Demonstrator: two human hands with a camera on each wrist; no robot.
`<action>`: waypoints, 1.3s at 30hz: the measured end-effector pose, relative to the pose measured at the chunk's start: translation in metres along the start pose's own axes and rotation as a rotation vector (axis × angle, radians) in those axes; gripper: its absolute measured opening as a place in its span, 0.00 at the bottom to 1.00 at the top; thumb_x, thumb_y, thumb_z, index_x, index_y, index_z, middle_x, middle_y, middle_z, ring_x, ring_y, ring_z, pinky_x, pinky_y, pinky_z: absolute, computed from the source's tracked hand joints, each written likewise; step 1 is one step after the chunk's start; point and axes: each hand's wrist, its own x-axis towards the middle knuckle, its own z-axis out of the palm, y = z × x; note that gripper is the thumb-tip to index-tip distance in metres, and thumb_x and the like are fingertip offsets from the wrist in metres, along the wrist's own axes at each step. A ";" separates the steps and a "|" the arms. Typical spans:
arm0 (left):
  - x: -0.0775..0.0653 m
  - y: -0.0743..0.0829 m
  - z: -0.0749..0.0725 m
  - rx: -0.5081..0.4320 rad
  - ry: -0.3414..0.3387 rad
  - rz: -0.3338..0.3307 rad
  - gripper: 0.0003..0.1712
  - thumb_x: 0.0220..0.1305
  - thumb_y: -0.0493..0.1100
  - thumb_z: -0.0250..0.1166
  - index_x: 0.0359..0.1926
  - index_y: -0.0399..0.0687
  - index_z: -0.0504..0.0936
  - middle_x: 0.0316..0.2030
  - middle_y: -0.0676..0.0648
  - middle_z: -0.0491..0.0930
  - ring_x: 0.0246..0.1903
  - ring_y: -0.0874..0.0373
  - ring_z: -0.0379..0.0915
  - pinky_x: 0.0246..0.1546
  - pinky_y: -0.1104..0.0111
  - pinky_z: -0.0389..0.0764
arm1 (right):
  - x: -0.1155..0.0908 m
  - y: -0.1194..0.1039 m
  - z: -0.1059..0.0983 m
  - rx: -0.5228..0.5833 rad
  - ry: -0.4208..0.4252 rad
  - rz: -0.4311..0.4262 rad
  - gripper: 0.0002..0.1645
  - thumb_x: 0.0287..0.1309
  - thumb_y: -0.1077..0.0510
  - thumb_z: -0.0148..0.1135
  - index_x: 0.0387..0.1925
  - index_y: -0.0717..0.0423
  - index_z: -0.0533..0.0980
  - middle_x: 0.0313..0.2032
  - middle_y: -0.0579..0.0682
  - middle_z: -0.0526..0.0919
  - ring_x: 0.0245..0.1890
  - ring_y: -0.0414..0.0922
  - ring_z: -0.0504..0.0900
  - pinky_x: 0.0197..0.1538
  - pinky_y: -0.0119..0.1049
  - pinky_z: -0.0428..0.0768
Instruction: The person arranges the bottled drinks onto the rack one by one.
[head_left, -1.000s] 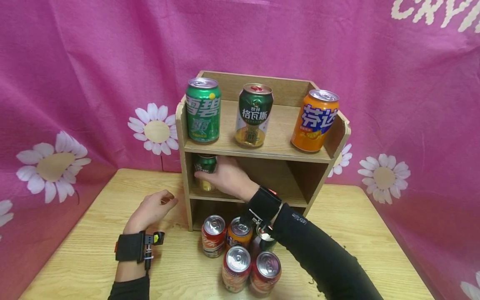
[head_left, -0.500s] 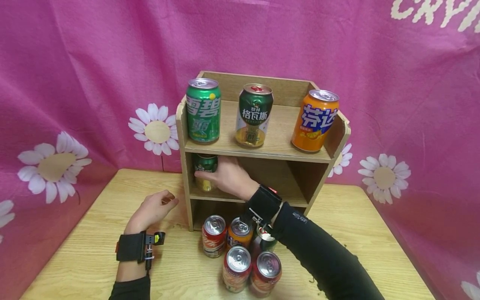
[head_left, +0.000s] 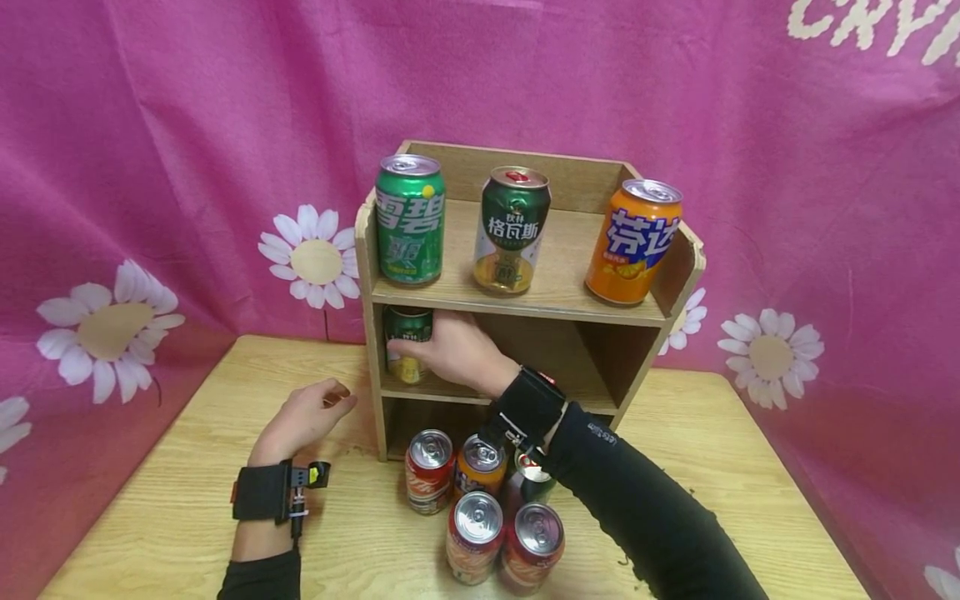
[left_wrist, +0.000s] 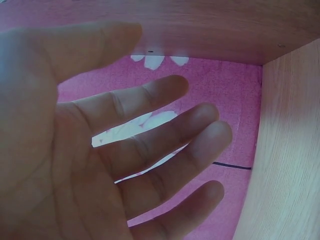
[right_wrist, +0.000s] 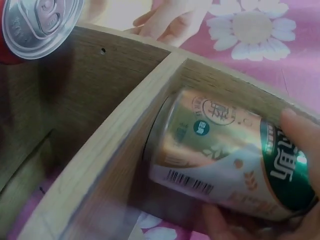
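My right hand [head_left: 457, 350] grips a green and gold drink can [head_left: 408, 346] upright at the left end of the middle shelf. In the right wrist view, thumb and fingers wrap round this can [right_wrist: 225, 160], whose base is at or just over the shelf board. Left of the wooden shelf unit [head_left: 517, 312], my left hand [head_left: 307, 417] hovers over the table with fingers loosely bent. Nothing lies in that palm [left_wrist: 75, 165] in the left wrist view.
Up top stand a green can [head_left: 410, 221], a green-gold can [head_left: 512, 229] and an orange can [head_left: 633, 242]. Before the unit several cans crowd the table, among them a red can [head_left: 429, 471], an orange can [head_left: 480, 468] and a pinkish-red can [head_left: 475, 537].
The right hand and its can have shifted very slightly left on the middle shelf. My left hand stays where it was.
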 end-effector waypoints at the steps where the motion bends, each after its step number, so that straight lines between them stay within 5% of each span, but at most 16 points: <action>1: 0.000 0.000 0.000 -0.003 -0.003 0.003 0.20 0.69 0.47 0.55 0.48 0.33 0.77 0.46 0.34 0.78 0.48 0.39 0.73 0.46 0.50 0.74 | 0.000 0.000 0.000 0.000 0.004 -0.003 0.42 0.55 0.43 0.66 0.66 0.51 0.59 0.53 0.50 0.74 0.49 0.41 0.75 0.53 0.35 0.74; 10: -0.001 -0.001 -0.001 -0.004 0.007 -0.007 0.19 0.69 0.47 0.56 0.48 0.34 0.77 0.46 0.34 0.78 0.47 0.40 0.73 0.45 0.51 0.75 | 0.000 0.006 -0.004 0.080 -0.065 0.015 0.44 0.57 0.47 0.65 0.69 0.49 0.54 0.56 0.51 0.72 0.52 0.42 0.74 0.57 0.36 0.71; 23: -0.002 -0.001 -0.002 -0.014 -0.003 0.000 0.18 0.68 0.46 0.56 0.47 0.33 0.77 0.45 0.34 0.78 0.47 0.39 0.73 0.46 0.50 0.74 | 0.001 0.004 0.001 -0.090 -0.023 -0.121 0.51 0.50 0.52 0.72 0.68 0.57 0.52 0.60 0.55 0.68 0.60 0.46 0.68 0.63 0.36 0.64; 39: 0.000 -0.002 -0.002 0.004 0.001 -0.007 0.19 0.68 0.46 0.56 0.48 0.33 0.76 0.46 0.33 0.78 0.48 0.39 0.73 0.47 0.50 0.74 | -0.005 -0.001 0.003 -0.138 0.004 -0.060 0.51 0.51 0.52 0.71 0.69 0.60 0.51 0.56 0.58 0.71 0.55 0.50 0.73 0.57 0.39 0.72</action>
